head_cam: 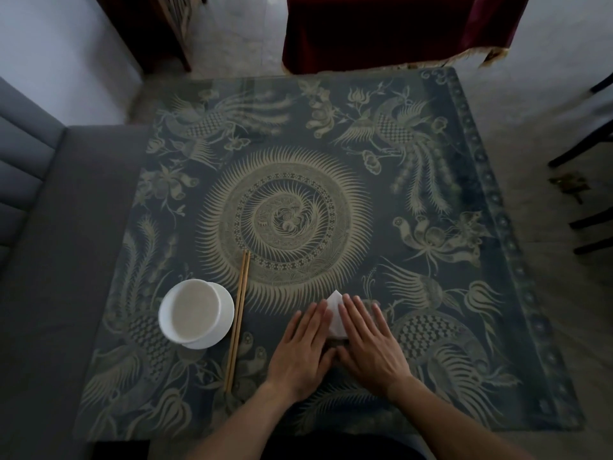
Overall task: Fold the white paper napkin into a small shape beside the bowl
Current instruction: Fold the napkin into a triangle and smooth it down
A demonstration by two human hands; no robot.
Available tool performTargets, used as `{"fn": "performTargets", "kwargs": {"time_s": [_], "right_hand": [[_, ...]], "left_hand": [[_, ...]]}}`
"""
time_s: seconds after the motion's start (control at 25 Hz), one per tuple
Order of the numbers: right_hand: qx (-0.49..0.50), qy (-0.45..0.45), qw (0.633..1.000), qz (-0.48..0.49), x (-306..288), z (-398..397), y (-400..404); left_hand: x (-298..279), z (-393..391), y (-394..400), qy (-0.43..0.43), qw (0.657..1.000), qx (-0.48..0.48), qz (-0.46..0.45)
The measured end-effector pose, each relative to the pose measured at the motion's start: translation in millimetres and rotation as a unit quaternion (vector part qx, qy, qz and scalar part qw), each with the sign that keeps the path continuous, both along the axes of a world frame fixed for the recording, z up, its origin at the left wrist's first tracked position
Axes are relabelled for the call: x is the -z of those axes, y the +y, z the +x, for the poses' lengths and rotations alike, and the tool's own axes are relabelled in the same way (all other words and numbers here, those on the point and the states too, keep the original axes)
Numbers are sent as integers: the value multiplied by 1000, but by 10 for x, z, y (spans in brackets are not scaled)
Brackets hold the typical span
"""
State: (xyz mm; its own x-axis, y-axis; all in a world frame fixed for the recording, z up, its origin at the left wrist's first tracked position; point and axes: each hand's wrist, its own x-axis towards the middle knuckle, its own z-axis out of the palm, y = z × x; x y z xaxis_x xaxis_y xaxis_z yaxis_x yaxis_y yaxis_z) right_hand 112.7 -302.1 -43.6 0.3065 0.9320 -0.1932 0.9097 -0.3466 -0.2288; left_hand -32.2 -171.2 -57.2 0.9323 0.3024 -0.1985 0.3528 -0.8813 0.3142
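Note:
The white paper napkin (335,313) lies on the table right of the bowl, folded into a small pointed shape. Only its tip and a narrow strip show between my hands. My left hand (303,348) lies flat, palm down, on the napkin's left part. My right hand (368,341) lies flat on its right part. All fingers are stretched out and pressed on the paper, thumbs meeting near its near edge. The white bowl (195,312) stands on a white saucer at the left, well apart from the napkin.
A pair of wooden chopsticks (238,322) lies lengthwise between bowl and napkin. The patterned dark-blue tabletop (298,210) stretches far ahead. A grey sofa (49,260) borders the left, dark chair legs (580,154) stand at the right, and a dark red cloth (381,31) hangs beyond the far edge.

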Motion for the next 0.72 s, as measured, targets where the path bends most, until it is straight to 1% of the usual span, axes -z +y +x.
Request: {"fn": "performTargets", "kwargs": {"time_s": [0.08,0.2,0.36,0.52,0.72], "right_hand": [[-13,2,1000,-16,25,-70,-83],[-7,4,999,-36,43,-88,-171],[-13,6,999,-29,25,-21,-226],[-9,0,999,-31,31,113,-470],[-24,-16,998,-58,-27,244,-700]], "left_hand": [[44,-60,-147,15,1000,4,0],[79,-64,-220,43,999,-3,16],[47,-103,-210,58,998,-13,36],[63,-320,-192,67,996,-35,43],[-10,-475,-117,91,994,-16,60]]}}
